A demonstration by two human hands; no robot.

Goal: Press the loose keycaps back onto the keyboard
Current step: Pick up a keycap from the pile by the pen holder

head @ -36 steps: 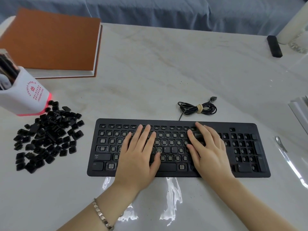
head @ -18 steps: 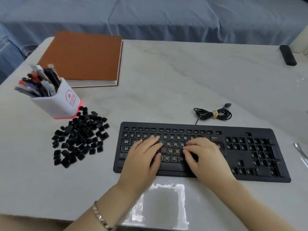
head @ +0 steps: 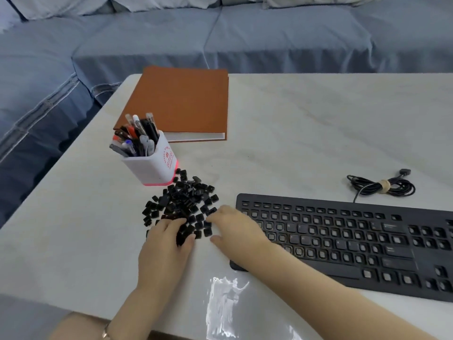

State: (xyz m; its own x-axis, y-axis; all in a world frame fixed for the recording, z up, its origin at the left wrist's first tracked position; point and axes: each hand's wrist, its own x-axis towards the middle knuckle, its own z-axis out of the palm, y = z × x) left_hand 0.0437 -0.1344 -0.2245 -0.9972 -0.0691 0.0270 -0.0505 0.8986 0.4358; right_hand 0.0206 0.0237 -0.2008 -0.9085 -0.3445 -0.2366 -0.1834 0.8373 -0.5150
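A black keyboard [head: 318,203] lies on the right of the white table; most of its key sockets are bare, and a few caps sit in place. To its left is a pile of loose black keycaps [head: 186,200]. My left hand [head: 164,249] rests on the pile's near edge, with fingers and thumb curled around some keycaps; whether it grips one is hidden. My right hand [head: 236,229] reaches across the keyboard's left end. Its fingers are spread, and their tips touch keycaps at the pile's right edge.
A white pen holder [head: 154,165] full of pens stands just behind the pile. An orange-brown notebook [head: 181,101] lies further back. The keyboard's coiled cable [head: 382,186] is behind the keyboard. A blue sofa [head: 220,33] runs past the table's far and left edges.
Both hands have left the keyboard's keys and moved left to the keycap pile. The view has swung left and up, so the sofa now shows.
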